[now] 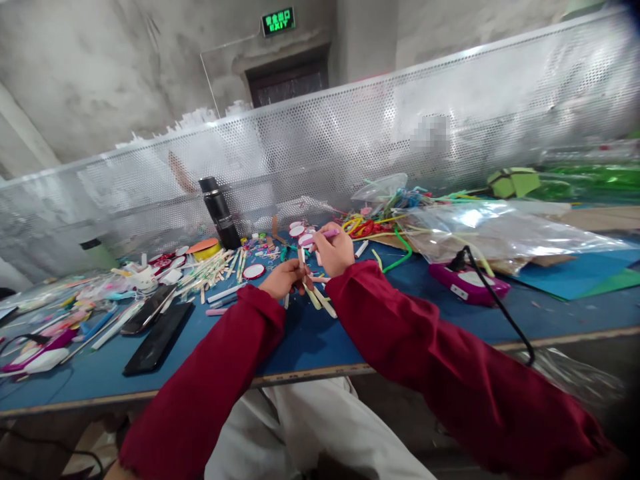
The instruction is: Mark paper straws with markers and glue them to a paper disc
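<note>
Gripping pale sticks in left hand | right hand grasping pink pen | blue table

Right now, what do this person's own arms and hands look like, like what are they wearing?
Both arms are covered in long, loose, dark red sleeves that reach the wrists, the fabric creased along the forearms. The left hand and the right hand are bare: no gloves, and no rings, watch or markings that can be made out. No cables run along the arms. White trousers show below.
</note>
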Motion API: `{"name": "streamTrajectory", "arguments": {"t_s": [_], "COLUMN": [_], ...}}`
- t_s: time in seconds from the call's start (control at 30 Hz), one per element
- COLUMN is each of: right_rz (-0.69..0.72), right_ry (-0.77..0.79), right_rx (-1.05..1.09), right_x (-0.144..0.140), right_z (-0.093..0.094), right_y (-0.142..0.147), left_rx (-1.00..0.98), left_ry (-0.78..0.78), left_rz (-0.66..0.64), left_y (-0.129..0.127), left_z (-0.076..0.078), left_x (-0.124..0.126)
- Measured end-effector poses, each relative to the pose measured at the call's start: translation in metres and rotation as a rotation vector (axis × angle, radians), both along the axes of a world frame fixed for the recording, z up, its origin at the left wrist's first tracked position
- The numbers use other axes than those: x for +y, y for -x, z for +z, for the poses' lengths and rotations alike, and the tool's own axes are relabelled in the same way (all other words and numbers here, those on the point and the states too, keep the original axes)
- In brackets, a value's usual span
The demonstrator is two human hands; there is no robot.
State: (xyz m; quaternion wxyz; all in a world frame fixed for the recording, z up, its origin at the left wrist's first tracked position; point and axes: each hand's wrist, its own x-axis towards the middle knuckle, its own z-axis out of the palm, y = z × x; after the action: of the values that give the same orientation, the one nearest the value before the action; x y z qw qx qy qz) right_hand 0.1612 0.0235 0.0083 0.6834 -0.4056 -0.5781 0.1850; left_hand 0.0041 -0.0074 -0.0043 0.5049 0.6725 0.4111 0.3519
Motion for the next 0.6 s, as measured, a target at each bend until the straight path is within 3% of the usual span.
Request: {"name": "streamTrajectory", "arguments": {"t_s": [0.6], "right_rz": [0.026], "right_ry": [-0.013], "right_rx": [-0.008], "right_x": [-0.0043], "right_z": [0.0017], "right_y": [0.0005], "left_rx": [0.005], "left_ry": [-0.014], "left_rz": [-0.007], "left_y": [-0.0008], "left_z": [0.0017], "left_x": [-0.0003]}}
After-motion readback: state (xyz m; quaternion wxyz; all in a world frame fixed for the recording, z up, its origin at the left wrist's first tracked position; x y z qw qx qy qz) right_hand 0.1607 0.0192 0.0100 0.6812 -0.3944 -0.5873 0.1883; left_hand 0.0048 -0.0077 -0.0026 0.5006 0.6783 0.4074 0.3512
